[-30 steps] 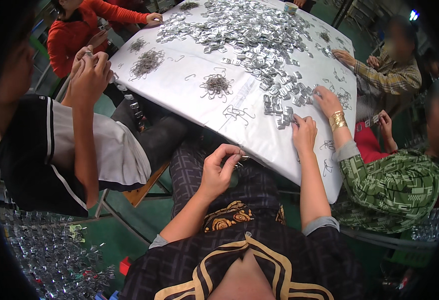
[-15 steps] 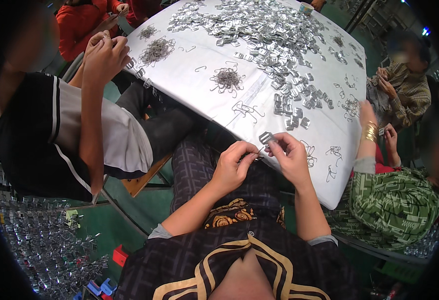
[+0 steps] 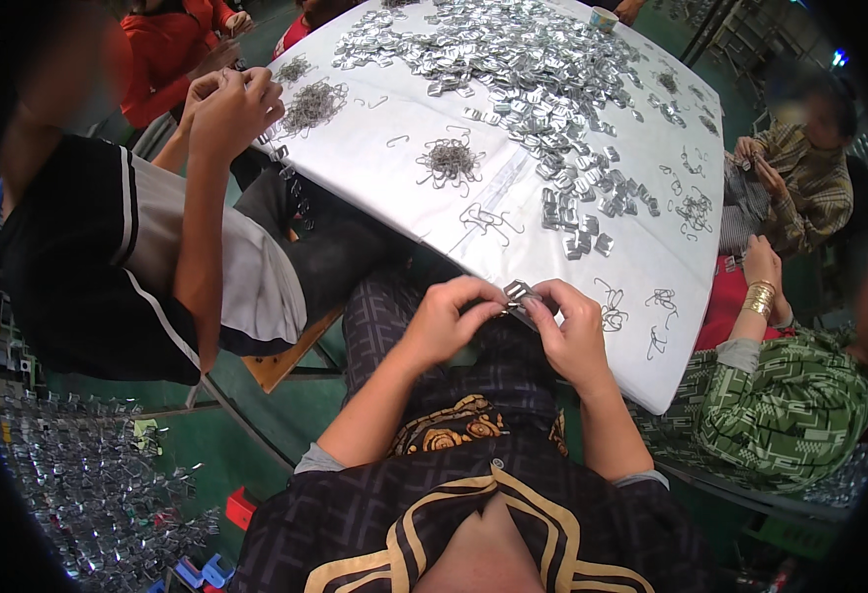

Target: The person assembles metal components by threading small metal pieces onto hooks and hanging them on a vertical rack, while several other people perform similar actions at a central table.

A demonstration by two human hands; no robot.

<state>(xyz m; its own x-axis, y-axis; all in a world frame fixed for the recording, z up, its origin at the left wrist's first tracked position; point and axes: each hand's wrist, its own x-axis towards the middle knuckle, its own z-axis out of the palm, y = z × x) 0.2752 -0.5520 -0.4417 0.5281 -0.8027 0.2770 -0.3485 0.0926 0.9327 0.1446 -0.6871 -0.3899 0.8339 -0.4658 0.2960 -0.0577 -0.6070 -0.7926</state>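
Note:
A flat silver metal buckle with slots (image 3: pixel 519 291) is pinched in the fingertips of my right hand (image 3: pixel 572 328), just off the near edge of the table. My left hand (image 3: pixel 446 321) is closed at the buckle's left side, thumb and forefinger pressed together. The thin wire hook between those fingers is mostly hidden now. Both sets of fingertips meet around the buckle. Beyond my hands, a few loose wire hooks (image 3: pixel 491 219) lie on the white table (image 3: pixel 394 193), and more wire hooks (image 3: pixel 612 306) lie beside my right hand.
A large heap of silver buckles (image 3: pixel 513 59) spreads over the far table. Piles of wire hooks (image 3: pixel 452 161) lie nearer. A co-worker in black and grey (image 3: pixel 172 237) sits at left; one in green (image 3: pixel 780 405) at right. Strung metal pieces (image 3: pixel 88 484) fill the lower left.
My hands have come together, and the buckle has moved down and slightly left to my left fingertips. The right-hand co-worker's braceleted hand has drawn back from the table.

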